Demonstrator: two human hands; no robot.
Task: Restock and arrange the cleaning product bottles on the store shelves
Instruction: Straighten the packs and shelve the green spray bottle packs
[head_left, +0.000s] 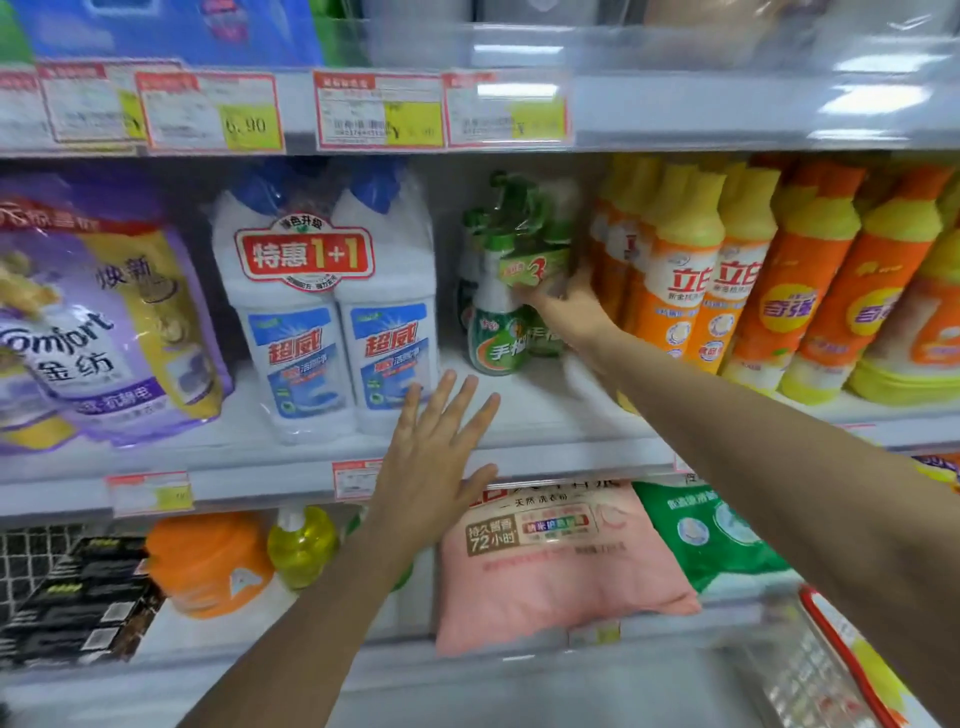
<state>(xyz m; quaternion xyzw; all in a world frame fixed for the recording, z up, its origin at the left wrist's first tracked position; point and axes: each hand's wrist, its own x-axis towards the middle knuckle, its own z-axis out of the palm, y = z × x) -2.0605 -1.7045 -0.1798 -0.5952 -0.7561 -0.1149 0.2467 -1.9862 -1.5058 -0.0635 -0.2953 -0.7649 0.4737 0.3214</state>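
White store shelf (545, 415), centre frame, price tags (148, 492) along its edge. Left hand (434, 457) — fingers (462, 402) spread straight, holding nothing. Right hand (569, 306) — fingers curled on green bottle pack (511, 291), mid-shelf.

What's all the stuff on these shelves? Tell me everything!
Purple soft softener pouches: at least two, purple and yellow, middle shelf left.
White plastic bottles with blue caps: two, wrapped together, middle shelf.
Green shrink-wrapped bottle bundle: one, green, middle shelf centre.
Orange-and-yellow plastic bottles: many, middle shelf right.
Pink soft bag: one, lower shelf.
Green soft bag: one, right of it.
Orange plastic jug: one, lower shelf left.
Yellow-green round bottle: one, beside the jug.
Black boxes: a stack, bottom left.
Red-and-yellow price tags: several, shelf edges.
Left hand: one, open, before the shelf edge.
Right hand: one, fingers grip the green bundle.
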